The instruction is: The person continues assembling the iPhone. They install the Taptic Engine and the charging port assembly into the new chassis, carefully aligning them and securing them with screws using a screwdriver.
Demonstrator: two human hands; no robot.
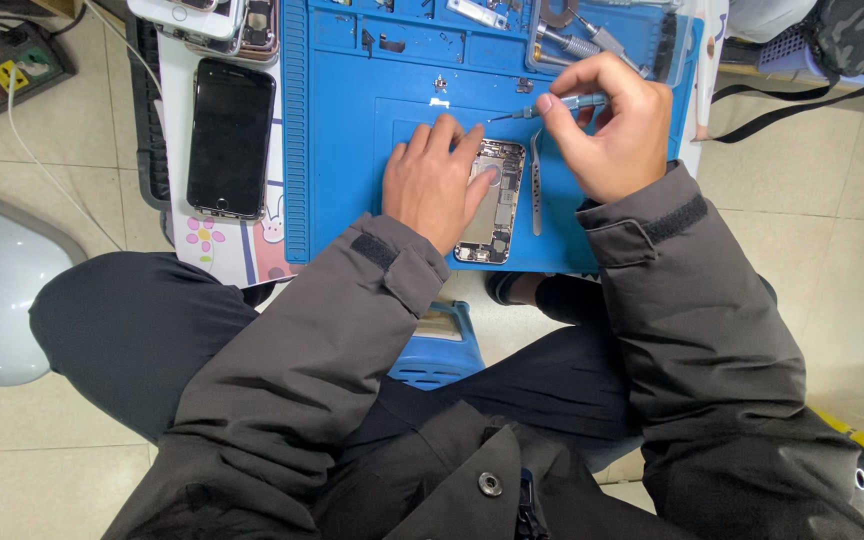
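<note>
An opened phone body [497, 215] with its innards bare lies on a blue work mat [352, 150]. My left hand [434, 180] rests flat on its left side, fingers spread, pinning it down. My right hand [612, 125] is closed around a small light-blue screwdriver [552, 105], whose thin tip points left and hovers just above the phone's top edge. Metal tweezers [536, 185] lie on the mat just right of the phone, under my right hand.
A black phone screen [230, 137] lies face up left of the mat, with more phones [222, 20] behind it. Tools and small parts [562, 30] sit along the mat's far edge. A power strip [2, 70] is on the floor far left; a blue stool [437, 350] is below.
</note>
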